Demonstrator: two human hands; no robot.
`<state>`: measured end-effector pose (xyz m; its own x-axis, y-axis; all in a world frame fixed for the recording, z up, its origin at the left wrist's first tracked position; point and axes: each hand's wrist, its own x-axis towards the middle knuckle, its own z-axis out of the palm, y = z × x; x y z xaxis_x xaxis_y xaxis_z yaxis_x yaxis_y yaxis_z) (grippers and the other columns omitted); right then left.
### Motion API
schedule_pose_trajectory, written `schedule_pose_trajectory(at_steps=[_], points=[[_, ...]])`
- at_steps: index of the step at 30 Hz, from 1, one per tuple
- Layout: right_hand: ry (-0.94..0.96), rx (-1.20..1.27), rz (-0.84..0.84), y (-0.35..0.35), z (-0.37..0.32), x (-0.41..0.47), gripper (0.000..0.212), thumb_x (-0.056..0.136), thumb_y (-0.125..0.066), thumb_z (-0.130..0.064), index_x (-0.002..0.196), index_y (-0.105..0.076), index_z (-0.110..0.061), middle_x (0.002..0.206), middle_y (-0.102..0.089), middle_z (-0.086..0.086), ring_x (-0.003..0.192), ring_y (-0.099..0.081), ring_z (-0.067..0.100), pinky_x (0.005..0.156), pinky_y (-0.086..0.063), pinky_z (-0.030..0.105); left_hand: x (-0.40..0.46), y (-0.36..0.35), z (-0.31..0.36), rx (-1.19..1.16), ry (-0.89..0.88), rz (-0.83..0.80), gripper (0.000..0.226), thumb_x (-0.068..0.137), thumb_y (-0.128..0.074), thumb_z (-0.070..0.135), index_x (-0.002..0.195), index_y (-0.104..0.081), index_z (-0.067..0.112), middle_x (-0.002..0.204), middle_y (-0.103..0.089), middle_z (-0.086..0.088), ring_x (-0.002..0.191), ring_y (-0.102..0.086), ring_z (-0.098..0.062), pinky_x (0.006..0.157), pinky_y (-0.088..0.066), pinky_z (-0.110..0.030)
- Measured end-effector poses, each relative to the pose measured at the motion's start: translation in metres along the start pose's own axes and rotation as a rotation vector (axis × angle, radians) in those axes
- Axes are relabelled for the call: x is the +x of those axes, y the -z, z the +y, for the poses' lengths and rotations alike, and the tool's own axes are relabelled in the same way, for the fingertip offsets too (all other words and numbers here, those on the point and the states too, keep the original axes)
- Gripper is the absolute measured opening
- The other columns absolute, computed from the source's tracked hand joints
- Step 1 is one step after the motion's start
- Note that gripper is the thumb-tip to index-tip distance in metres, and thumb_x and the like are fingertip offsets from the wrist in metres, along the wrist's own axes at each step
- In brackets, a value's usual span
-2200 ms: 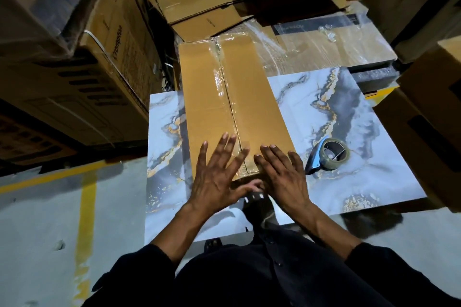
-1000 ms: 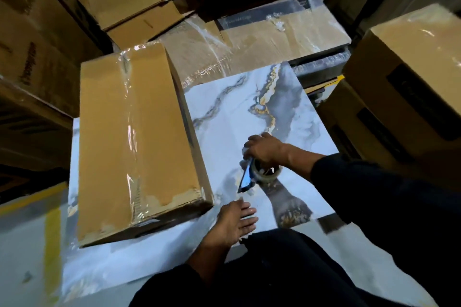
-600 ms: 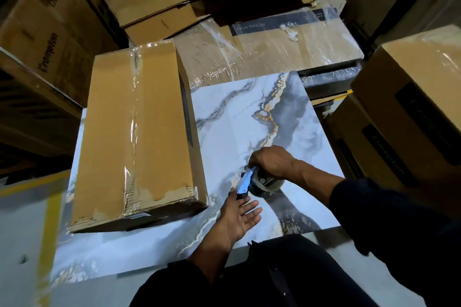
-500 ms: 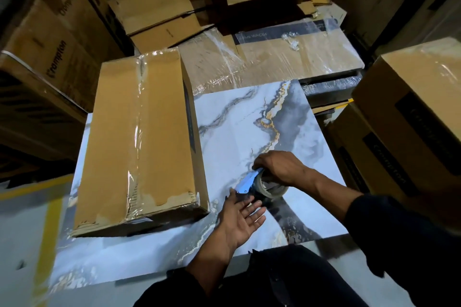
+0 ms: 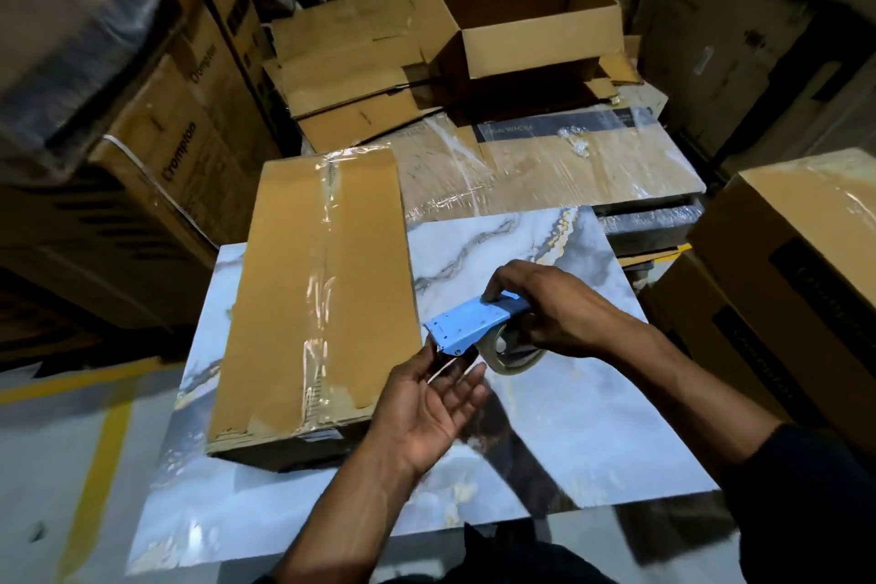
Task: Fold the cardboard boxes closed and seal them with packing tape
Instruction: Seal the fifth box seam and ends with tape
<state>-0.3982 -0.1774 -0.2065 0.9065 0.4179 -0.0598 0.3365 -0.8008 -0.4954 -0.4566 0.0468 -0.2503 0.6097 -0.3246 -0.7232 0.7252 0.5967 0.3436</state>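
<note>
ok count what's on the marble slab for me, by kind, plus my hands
Sealed cardboard box: 1
Tape dispenser: 1
Hands: 2, the left hand and the right hand
Total: 4

Right hand (image 5: 559, 313) grips the blue tape dispenser (image 5: 479, 331) at frame centre, left hand (image 5: 429, 398) palm-up, fingers at its front end; the taped cardboard box (image 5: 317, 294) lies left of them on the marble-patterned tabletop (image 5: 592, 432)
</note>
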Motion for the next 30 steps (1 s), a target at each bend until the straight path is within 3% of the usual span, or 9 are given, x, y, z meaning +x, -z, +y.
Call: schedule_pose_trajectory(at_steps=[3, 7, 12, 16, 20, 24, 27, 30], points=[[0.069, -0.016, -0.029, -0.001, -0.040, 0.015, 0.054, 0.076, -0.083, -0.026, 0.118, -0.053, -0.043, 0.110, -0.051, -0.014, 0.094, -0.057, 0.014, 0.075, -0.050, 0.036, -0.022, 0.025, 0.033, 0.100, -0.052, 0.055, 0.032, 0.103, -0.060, 0.028, 0.120, -0.068, 0.002, 0.096, -0.079, -0.014, 0.074, -0.079, -0.022, 0.053, -0.061, -0.031], [0.106, -0.007, -0.083, -0.013, -0.099, 0.033, 0.063, 0.078, -0.086, -0.042, 0.130, -0.051, -0.048, 0.115, -0.047, -0.015, 0.099, -0.055, 0.011, 0.079, -0.047, 0.027, -0.053, 0.073, 0.076, 0.183, -0.134, 0.098, 0.019, 0.104, -0.061, 0.021, 0.116, -0.068, 0.008, 0.088, -0.079, -0.012, 0.068, -0.078, -0.020, 0.050, -0.060, -0.028], [0.177, -0.023, -0.187, -0.044, -0.166, 0.061, 0.075, 0.079, -0.085, -0.048, 0.146, -0.051, -0.043, 0.116, -0.043, -0.013, 0.100, -0.053, 0.010, 0.080, -0.045, 0.021, -0.082, 0.140, 0.121, 0.387, -0.292, 0.148, 0.026, 0.106, -0.060, 0.021, 0.115, -0.071, -0.001, 0.097, -0.079, -0.021, 0.069, -0.077, -0.020, 0.050, -0.057, -0.024], [0.185, 0.149, -0.209, -0.067, -0.195, 0.078, 0.068, 0.072, -0.095, -0.040, 0.135, -0.067, -0.036, 0.118, -0.049, -0.020, 0.104, -0.059, 0.003, 0.082, -0.051, 0.020, -0.096, 0.185, 0.152, 0.472, -0.377, 0.209, 0.030, 0.103, -0.065, 0.024, 0.111, -0.075, -0.003, 0.096, -0.080, -0.019, 0.077, -0.076, -0.021, 0.054, -0.059, -0.026], [0.223, 0.136, -0.186, -0.079, -0.209, 0.079, 0.071, 0.063, -0.093, -0.054, 0.130, -0.071, -0.040, 0.118, -0.050, -0.021, 0.101, -0.057, -0.002, 0.080, -0.046, 0.010, -0.107, 0.220, 0.172, 0.456, -0.346, 0.253, 0.021, 0.100, -0.070, 0.021, 0.093, -0.074, 0.002, 0.090, -0.078, -0.017, 0.071, -0.075, -0.021, 0.056, -0.061, -0.029], [0.107, 0.058, -0.234, -0.070, -0.199, 0.072, 0.069, 0.063, -0.096, -0.051, 0.127, -0.070, -0.049, 0.116, -0.048, -0.026, 0.099, -0.058, -0.001, 0.075, -0.048, 0.011, -0.113, 0.266, 0.186, 0.442, -0.302, 0.338, 0.023, 0.101, -0.069, 0.020, 0.095, -0.071, -0.002, 0.080, -0.077, -0.011, 0.070, -0.077, -0.022, 0.059, -0.062, -0.029], [0.089, -0.065, -0.256, -0.064, -0.192, 0.068, 0.062, 0.068, -0.093, -0.052, 0.125, -0.069, -0.054, 0.118, -0.048, -0.023, 0.096, -0.058, 0.000, 0.073, -0.047, 0.012, -0.112, 0.284, 0.181, 0.446, -0.263, 0.369, 0.021, 0.101, -0.068, 0.020, 0.091, -0.071, 0.002, 0.090, -0.076, -0.014, 0.080, -0.076, -0.030, 0.069, -0.061, -0.034], [0.110, -0.112, -0.289, -0.070, -0.195, 0.070, 0.052, 0.075, -0.085, -0.055, 0.125, -0.071, -0.049, 0.116, -0.045, -0.025, 0.090, -0.062, 0.005, 0.074, -0.054, 0.028, -0.106, 0.285, 0.172, 0.474, -0.266, 0.385, 0.033, 0.091, -0.081, 0.037, 0.085, -0.074, 0.005, 0.082, -0.076, -0.011, 0.081, -0.078, -0.034, 0.077, -0.062, -0.043]])
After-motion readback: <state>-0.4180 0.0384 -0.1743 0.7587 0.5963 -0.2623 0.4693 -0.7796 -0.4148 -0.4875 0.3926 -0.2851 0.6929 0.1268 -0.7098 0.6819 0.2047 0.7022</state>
